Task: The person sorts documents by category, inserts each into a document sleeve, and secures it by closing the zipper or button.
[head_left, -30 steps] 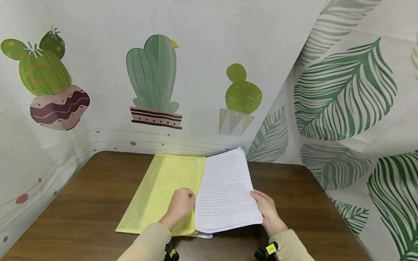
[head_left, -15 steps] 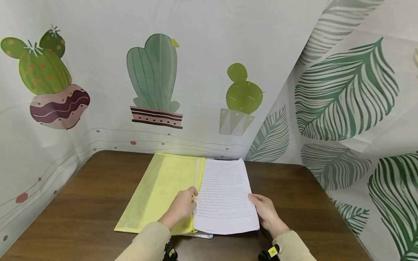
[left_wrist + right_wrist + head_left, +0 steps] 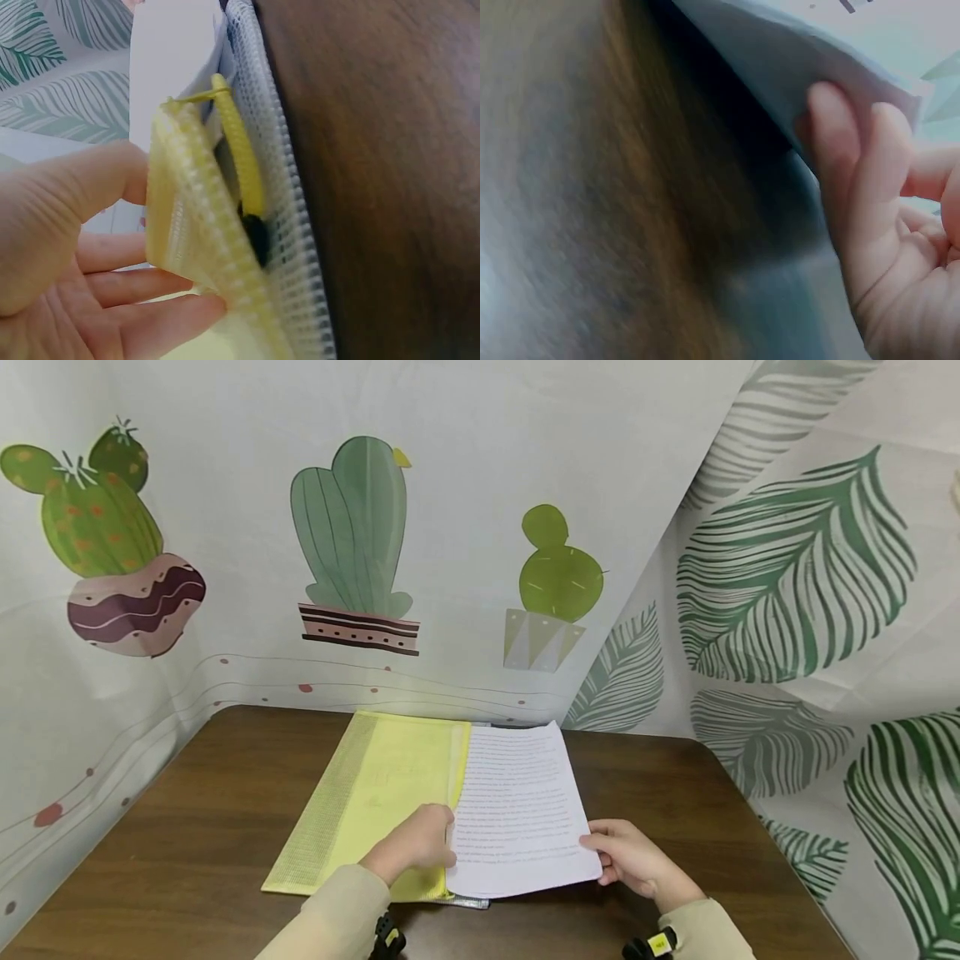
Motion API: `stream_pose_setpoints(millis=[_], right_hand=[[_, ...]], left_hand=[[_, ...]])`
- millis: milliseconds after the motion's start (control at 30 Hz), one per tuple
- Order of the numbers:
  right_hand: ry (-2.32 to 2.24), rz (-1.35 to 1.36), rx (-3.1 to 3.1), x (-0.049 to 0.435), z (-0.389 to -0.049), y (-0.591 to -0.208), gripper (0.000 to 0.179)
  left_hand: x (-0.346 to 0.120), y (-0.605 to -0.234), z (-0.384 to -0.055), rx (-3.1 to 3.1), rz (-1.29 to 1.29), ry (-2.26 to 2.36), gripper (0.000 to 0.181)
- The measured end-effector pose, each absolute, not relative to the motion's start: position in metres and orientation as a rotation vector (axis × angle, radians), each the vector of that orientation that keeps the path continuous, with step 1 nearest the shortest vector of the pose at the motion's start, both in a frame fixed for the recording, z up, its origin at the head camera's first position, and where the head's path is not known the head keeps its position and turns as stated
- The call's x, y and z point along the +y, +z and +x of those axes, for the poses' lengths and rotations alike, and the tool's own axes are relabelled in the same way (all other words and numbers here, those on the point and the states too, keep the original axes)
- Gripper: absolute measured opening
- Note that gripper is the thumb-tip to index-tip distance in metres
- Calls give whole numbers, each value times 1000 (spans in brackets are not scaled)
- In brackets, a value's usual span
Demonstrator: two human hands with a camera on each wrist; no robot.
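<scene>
A yellow mesh zipper pouch point(image 3: 390, 760) lies on the table, its opening facing right. My left hand point(image 3: 420, 843) holds the pouch's top layer at the opening edge. The left wrist view shows the yellow edge point(image 3: 187, 165) lifted between thumb and fingers, with a zipper pull point(image 3: 241, 150) hanging beside it and the white mesh layer point(image 3: 281, 172) below. A stack of printed paper point(image 3: 517, 810) sticks out to the right, its left side at the pouch's opening. My right hand point(image 3: 633, 860) pinches the stack's right edge near the lower corner, with fingertips point(image 3: 832, 112) underneath.
A dark brown wooden table point(image 3: 187, 827) carries the pouch and paper. Behind it hangs a white cloth point(image 3: 457, 527) printed with cacti, and a leaf-patterned cloth point(image 3: 795, 568) closes off the right side.
The raised far end of the paper stack has come down and the stack lies flatter. My right hand has slid down its right edge; my left hand has shifted slightly nearer along the opening.
</scene>
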State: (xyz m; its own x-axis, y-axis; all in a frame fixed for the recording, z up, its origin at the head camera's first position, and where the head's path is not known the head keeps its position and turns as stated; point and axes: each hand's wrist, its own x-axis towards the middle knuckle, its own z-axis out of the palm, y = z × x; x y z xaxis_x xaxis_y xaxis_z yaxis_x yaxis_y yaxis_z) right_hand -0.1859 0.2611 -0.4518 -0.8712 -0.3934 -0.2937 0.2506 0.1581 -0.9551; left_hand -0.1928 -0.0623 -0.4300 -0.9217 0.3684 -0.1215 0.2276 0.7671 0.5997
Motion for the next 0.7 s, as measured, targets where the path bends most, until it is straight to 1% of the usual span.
stream_pose_setpoints(millis=[167,367,433,600,700], right_hand=[[-1905,-111,1855,263,-186,-456,33],[-2071,-16,1778,261,-183,-460,17],[-2093,21,1798,259,-182,-461,14],[-2095,83,1873,251,-178,-460,15],[-2095,97,1898,247,-175,-458,19]], left_hand=[[-62,-425,-190,2660,527,827,29],[-63,-424,-189,2596,649,797,22],[-64,-424,-190,2591,677,791,24],[-64,-424,-191,2604,678,767,37],[-64,-423,-190,2601,663,771,37]])
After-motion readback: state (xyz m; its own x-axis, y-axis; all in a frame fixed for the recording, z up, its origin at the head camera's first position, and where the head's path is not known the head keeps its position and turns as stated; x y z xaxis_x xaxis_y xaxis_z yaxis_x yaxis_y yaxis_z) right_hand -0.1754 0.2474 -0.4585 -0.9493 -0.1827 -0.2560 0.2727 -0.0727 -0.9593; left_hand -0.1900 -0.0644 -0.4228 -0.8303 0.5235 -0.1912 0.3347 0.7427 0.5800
